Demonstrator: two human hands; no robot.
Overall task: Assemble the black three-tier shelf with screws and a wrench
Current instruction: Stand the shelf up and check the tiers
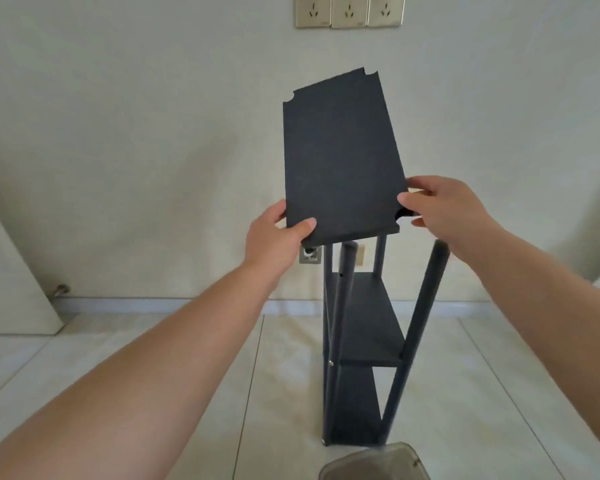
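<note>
In the head view, a black shelf board point(340, 161) is held tilted in the air above the shelf frame point(364, 341), which stands on the tiled floor point(153, 358) near the wall. The board's near left corner is gripped by the left hand point(274, 237), thumb on top. Its near right corner is pinched by the right hand point(444, 206). 2 lower tiers are seen fitted between the posts.

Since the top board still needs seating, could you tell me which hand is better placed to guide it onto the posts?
Probably the right hand: it grips the top board beside a corner notch, near the front right post.
</note>
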